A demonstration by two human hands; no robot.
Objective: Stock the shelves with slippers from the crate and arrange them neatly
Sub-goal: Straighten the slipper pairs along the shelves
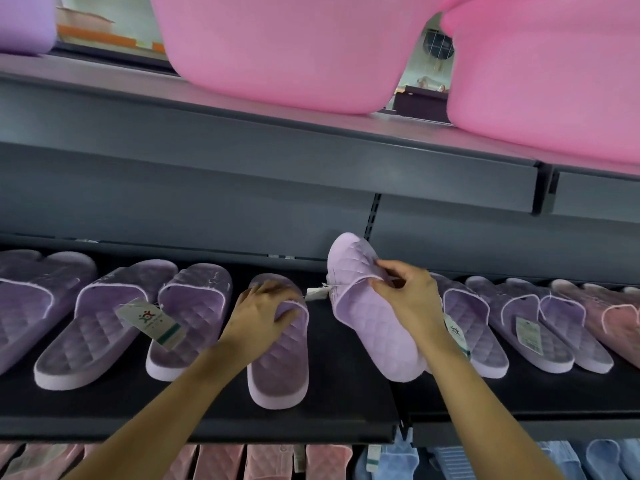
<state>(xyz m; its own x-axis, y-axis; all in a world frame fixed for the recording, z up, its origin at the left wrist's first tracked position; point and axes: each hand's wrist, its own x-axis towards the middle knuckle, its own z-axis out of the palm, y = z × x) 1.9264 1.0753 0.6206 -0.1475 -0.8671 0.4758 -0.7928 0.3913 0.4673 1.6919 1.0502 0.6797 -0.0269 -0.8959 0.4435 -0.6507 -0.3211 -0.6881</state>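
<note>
The left hand (pixel 265 308) grips the strap of a lilac slipper (pixel 280 362) on the shelf (pixel 346 393). Just to its right, the right hand (pixel 412 296) pinches a paler slipper (pixel 374 327) by its strap.

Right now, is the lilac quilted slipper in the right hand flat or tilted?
Tilted: the right hand pinches the lilac slipper by its strap, toe raised above the black shelf.

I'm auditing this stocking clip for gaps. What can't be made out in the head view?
- No crate in the head view.
- Print on the hang tag: too small, blurred.
- Strap of the flat slipper: covered by the left hand.
- The neighbouring slipper: partly hidden by the raised slipper and right hand.
- The pink slippers below: cut off by the bottom edge.
</note>
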